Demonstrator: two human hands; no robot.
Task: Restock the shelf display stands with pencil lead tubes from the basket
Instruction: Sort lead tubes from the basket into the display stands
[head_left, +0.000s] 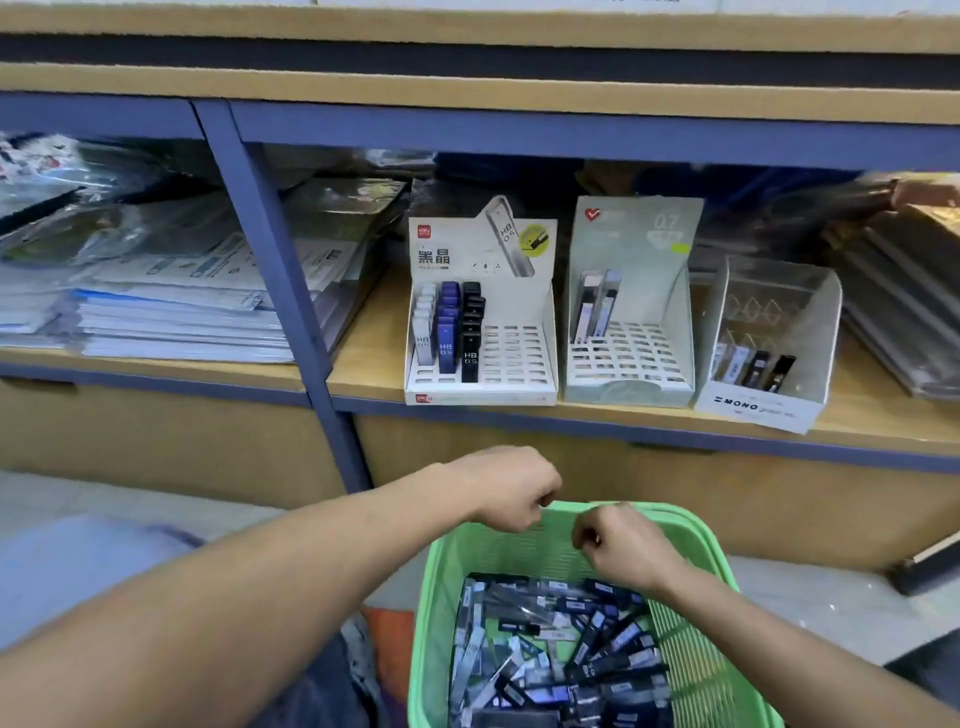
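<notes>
A green plastic basket (431, 597) sits low in front of me, full of pencil lead tubes (561, 649) in black, blue and clear. My left hand (511, 488) curls over the basket's far rim. My right hand (618, 545) is a fist just beside it at the same rim, and nothing shows in its fingers. Three display stands are on the shelf. The left stand (514, 358) holds three rows of tubes (449, 332). Two tubes (595, 306) lean in the middle stand (628, 358). The MONO stand (758, 405) has several.
A blue upright post (280, 270) divides the shelf. Stacks of paper packs (171, 312) lie left of it and dark folders (904, 312) to the far right. Another person's hand (924, 192) reaches in at the upper right. The wooden shelf edge (623, 421) runs above the basket.
</notes>
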